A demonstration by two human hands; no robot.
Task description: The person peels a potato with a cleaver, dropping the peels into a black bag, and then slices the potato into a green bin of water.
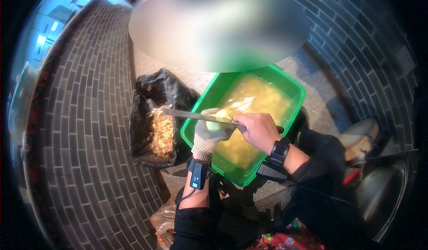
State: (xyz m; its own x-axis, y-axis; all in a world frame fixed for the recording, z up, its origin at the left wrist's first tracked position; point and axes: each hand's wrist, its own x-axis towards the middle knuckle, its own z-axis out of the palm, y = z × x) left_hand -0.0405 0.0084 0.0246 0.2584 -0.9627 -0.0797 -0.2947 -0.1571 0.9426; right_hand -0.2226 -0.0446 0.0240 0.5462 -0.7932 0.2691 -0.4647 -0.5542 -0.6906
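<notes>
My left hand [208, 136], in a pale knit glove, holds a peeled, pale yellow potato [218, 121] above the near left side of a green tub [300, 112]. My right hand [258, 129] is bare and wrapped round the handle of a long knife [189, 114]. The knife's blade points left and lies across the potato. Below both hands, the tub holds water with many yellow pieces [267, 99] in it. Dark devices are strapped to both of my wrists.
Left of the tub stands a container lined with a black bag [145, 87], with peelings [162, 134] inside. Brick-patterned surfaces rise on both sides. At the right are a round metal vessel [385, 192] and a pale round object [359, 138]. A clear plastic bag [166, 219] lies at the bottom.
</notes>
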